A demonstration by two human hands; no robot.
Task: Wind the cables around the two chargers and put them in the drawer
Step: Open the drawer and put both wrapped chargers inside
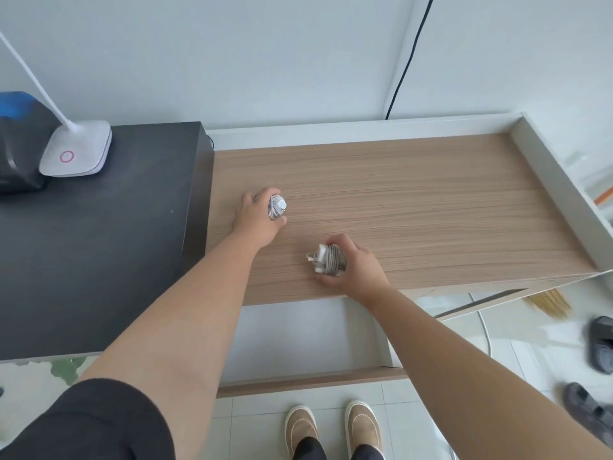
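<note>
My left hand (257,215) grips a small white charger (277,207) with its cable wound round it, over the left part of the wooden desk top (414,194). My right hand (356,265) holds a second white charger (326,260) wrapped in grey-white cable, near the desk's front edge. Below that edge an open drawer (305,336) shows a pale inside and a wooden front panel.
A black cabinet (99,244) stands to the left, bearing a white lamp base (76,152) and a dark bag (20,144). A raised white rim edges the desk at the back and right. Sandals (600,343) and a broom (547,303) lie on the tiled floor at right.
</note>
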